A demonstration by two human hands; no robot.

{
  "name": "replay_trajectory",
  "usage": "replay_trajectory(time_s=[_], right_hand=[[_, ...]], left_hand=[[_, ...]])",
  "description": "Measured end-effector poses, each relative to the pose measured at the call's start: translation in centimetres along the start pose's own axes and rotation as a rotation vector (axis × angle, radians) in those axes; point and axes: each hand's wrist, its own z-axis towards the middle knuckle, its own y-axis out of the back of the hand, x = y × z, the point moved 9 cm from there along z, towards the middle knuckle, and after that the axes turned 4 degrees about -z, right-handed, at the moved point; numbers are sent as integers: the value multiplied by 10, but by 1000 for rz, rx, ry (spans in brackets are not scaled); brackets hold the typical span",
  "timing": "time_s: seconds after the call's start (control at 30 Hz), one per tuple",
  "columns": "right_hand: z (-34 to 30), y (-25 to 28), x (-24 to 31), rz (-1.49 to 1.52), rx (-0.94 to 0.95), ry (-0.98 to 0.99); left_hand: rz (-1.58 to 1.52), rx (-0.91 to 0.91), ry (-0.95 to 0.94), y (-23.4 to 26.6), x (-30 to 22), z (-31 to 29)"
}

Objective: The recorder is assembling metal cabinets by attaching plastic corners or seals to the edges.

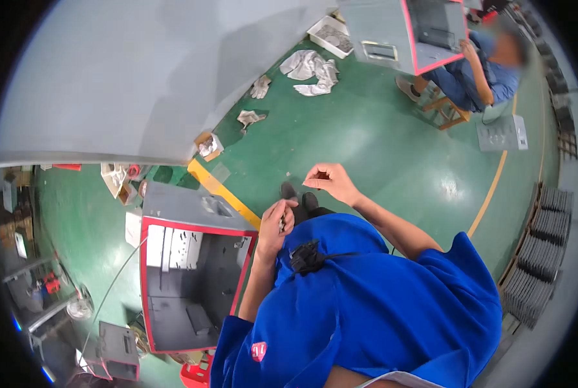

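Leftmost, you have a metal-framed rack (pixel 37 275) by the left edge of the green painted floor (pixel 379 129), and nearer its lower-left corner a small grey box with red trim (pixel 117 339). Next comes the large grey metal box (pixel 166 202), its open side lined with a red edging strip (pixel 246 271) and its dark interior showing; what bears its weight is hard to make out. Beyond it, a small open cardboard box (pixel 214 152) sits by the floor's wall edge.

Just right of the large box's opening is your left hand (pixel 276 226), its fingers curled narrow around some small greyish pieces (pixel 281 224), too small to identify. Your right hand (pixel 333 183) hangs apart from it, thumb and fingers brought close together; you cannot tell from this view whether they pinch anything.

The step in hand looks like sorting or readying those pieces between your hands, with the large box untouched. A next move would call for a careful fingertip pick from the left palm, without spilling the rest.

Farther right, toward the floor's far-right corner, a seated co-worker in blue (pixel 502 84) handles another red-edged grey box (pixel 376 29). Grey panels (pixel 544 252) are stacked along the right edge.
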Motion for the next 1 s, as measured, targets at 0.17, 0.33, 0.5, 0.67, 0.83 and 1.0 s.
replay_trajectory(time_s=[0.17,0.33,0.5,0.67,0.83,1.0], right_hand=[[34,-32,26,-205,168,-16],[75,-35,29,-348,198,-27],[114,-23,26,-431,194,-50],[149,-34,31,-419,303,42],[176,-37,59,-620,403,274],[175,-50,96,-615,537,593]], left_hand=[[64,77,-1,-3,-19,48],[111,173,22,-3,-42,84],[96,192,18,-4,-59,106],[31,97,-29,11,-73,126],[-94,-121,-152,16,-87,145],[-231,-86,-198,4,-91,167]])
